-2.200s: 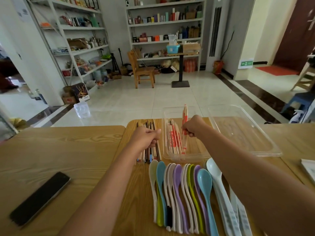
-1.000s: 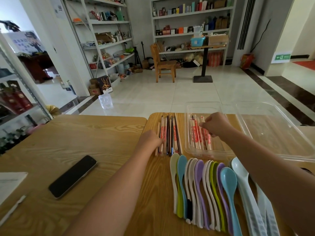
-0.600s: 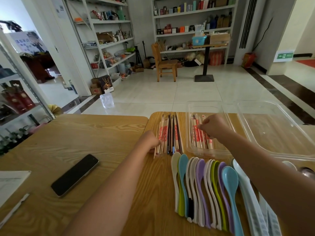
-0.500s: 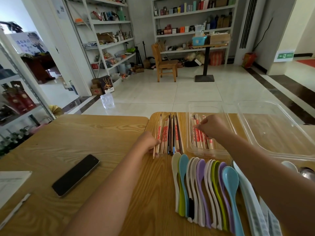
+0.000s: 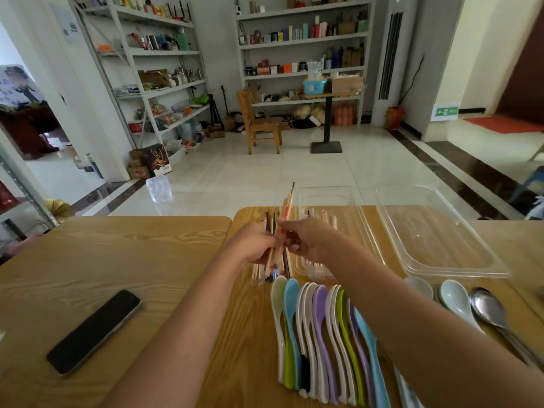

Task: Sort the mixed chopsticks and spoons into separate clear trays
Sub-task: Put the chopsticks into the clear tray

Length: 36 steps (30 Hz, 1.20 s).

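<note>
– Fingers (image 5: 269,238) on the left hand (image 5: 253,244): curled or slack?
– Curled, clamped on a bundle (image 5: 285,214) of chopsticks. The right hand (image 5: 310,241) meets it from the other side, and its fingers (image 5: 291,244) close on the same bundle, though blur hides just how. The sticks tilt up and away, lifted off the tabletop (image 5: 117,260).
– What lies nearest?
– Spoons (image 5: 319,319) in a row, white, blue, purple and green, side by side with handles toward the body, partly under the right forearm. Off to the right a white spoon (image 5: 453,300) and a metal spoon (image 5: 488,307) lie next to each other. On the left a dark phone (image 5: 94,331) lies flat, well apart from the row.
– And below the hands?
– Loose chopsticks (image 5: 260,270) on the wood, just beyond the spoon bowls.
– The trays?
– A narrow tray (image 5: 350,201) sits just right of the hands, with pale chopsticks (image 5: 323,214) lying in it. A wide tray (image 5: 441,240) stands beside it, further right.
– Farther off?
– Tiled floor (image 5: 294,172), a wooden chair (image 5: 259,122), then shelves (image 5: 303,39) against the wall.
</note>
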Each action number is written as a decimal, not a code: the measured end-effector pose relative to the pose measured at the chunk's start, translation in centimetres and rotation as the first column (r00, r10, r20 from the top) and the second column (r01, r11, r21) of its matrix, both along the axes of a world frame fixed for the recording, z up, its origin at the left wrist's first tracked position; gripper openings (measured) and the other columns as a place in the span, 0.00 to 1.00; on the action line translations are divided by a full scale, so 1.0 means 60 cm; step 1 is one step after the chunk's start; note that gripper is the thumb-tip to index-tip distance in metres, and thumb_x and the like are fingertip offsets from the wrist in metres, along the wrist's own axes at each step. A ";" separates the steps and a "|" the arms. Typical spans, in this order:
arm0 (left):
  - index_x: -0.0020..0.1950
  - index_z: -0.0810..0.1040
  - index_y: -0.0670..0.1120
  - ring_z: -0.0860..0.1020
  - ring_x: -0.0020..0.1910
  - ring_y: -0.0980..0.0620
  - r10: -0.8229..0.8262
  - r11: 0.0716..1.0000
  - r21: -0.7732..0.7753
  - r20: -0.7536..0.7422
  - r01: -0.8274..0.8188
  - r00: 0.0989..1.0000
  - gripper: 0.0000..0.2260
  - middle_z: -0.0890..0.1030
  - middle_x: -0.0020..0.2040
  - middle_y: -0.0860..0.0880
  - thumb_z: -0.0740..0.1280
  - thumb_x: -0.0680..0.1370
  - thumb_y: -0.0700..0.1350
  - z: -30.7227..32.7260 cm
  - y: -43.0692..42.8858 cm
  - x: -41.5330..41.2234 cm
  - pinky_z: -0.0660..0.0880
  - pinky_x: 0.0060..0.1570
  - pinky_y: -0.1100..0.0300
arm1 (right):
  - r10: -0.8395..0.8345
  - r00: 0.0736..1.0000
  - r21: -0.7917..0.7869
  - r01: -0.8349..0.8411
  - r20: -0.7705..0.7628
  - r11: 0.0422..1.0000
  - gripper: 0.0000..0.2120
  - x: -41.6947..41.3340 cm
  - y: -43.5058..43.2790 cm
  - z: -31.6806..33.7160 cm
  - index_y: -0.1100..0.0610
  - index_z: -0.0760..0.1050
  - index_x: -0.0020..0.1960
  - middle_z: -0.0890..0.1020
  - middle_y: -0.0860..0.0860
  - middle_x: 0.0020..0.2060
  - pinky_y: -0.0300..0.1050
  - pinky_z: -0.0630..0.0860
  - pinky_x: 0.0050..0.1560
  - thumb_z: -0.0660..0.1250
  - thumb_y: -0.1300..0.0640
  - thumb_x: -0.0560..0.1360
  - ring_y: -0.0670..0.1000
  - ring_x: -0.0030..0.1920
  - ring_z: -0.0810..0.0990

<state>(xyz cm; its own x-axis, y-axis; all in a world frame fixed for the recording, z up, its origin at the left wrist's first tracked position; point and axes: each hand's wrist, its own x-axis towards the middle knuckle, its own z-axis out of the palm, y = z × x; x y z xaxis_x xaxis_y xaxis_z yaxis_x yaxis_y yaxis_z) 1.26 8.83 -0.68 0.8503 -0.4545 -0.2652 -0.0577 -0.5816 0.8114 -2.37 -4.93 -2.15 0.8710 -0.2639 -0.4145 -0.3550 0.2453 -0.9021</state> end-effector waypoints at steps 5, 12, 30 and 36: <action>0.49 0.81 0.35 0.83 0.39 0.44 -0.027 1.000 -0.001 0.033 0.027 0.999 0.18 0.84 0.44 0.38 0.71 0.76 0.52 -0.002 -0.023 -0.014 0.83 0.47 0.49 | -0.068 0.997 0.102 0.064 0.041 0.993 0.06 -0.012 -0.021 0.000 0.65 0.75 0.41 0.75 0.56 0.30 0.33 0.62 0.18 0.69 0.66 0.76 0.45 0.21 0.68; 0.47 0.82 0.40 0.84 0.40 0.50 -0.003 0.996 -0.085 0.049 0.008 0.999 0.19 0.85 0.43 0.44 0.67 0.78 0.57 -0.010 -0.032 -0.024 0.82 0.43 0.58 | -0.129 0.992 -0.064 0.129 -0.005 0.990 0.04 -0.005 -0.089 0.015 0.67 0.77 0.44 0.78 0.57 0.31 0.34 0.67 0.19 0.70 0.66 0.75 0.45 0.21 0.69; 0.50 0.82 0.41 0.80 0.35 0.54 0.121 0.976 -0.183 -0.016 -0.121 0.993 0.17 0.84 0.43 0.45 0.67 0.78 0.55 -0.031 0.034 -0.001 0.77 0.34 0.63 | -0.146 0.968 -0.973 -0.183 -0.203 0.144 0.07 -0.012 -0.126 -0.064 0.62 0.76 0.53 0.80 0.54 0.43 0.43 0.81 0.43 0.60 0.61 0.80 0.51 0.42 0.80; 0.49 0.83 0.41 0.80 0.36 0.54 0.131 0.976 -0.175 -0.014 -0.131 0.991 0.17 0.84 0.42 0.46 0.67 0.78 0.55 -0.037 0.036 -0.001 0.79 0.38 0.61 | -0.083 0.952 -0.943 -0.277 -0.296 0.183 0.09 -0.021 -0.120 -0.074 0.63 0.75 0.56 0.79 0.56 0.45 0.42 0.78 0.43 0.58 0.61 0.81 0.52 0.44 0.79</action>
